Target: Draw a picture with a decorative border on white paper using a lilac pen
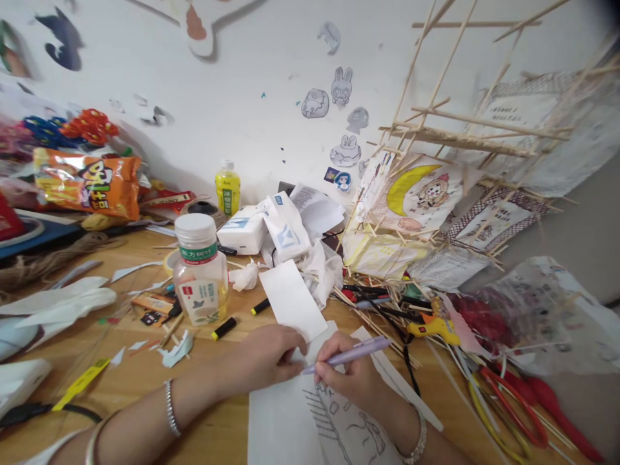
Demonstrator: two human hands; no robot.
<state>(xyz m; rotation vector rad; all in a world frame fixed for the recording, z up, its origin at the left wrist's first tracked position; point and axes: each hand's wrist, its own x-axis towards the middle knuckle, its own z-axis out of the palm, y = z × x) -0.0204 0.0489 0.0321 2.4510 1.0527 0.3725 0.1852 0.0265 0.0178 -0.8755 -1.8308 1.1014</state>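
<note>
My right hand (356, 374) is wrapped round a light purple pen (358, 353), its tip low over the paper near my left fingers. Beneath both hands lies a white drawing sheet (356, 429) with black line patterns and figures. My left hand (266, 354) rests at the sheet's upper left, fingers bent and a gap between thumb and forefinger; no object shows in it. A blank white card (293, 300) lies just beyond my hands. Next to my left hand is a black marker with a yellow end (223, 329), and another marker (260, 307) lies farther back.
A clear lidded jar (201, 278) stands left of the hands, with tissue packs (285, 226) behind. At right are a wooden-stick frame (465, 132) with drawn panels, a yellow glue gun (436, 326) and orange-handled scissors (516, 403). Paper scraps (177, 349) litter the left.
</note>
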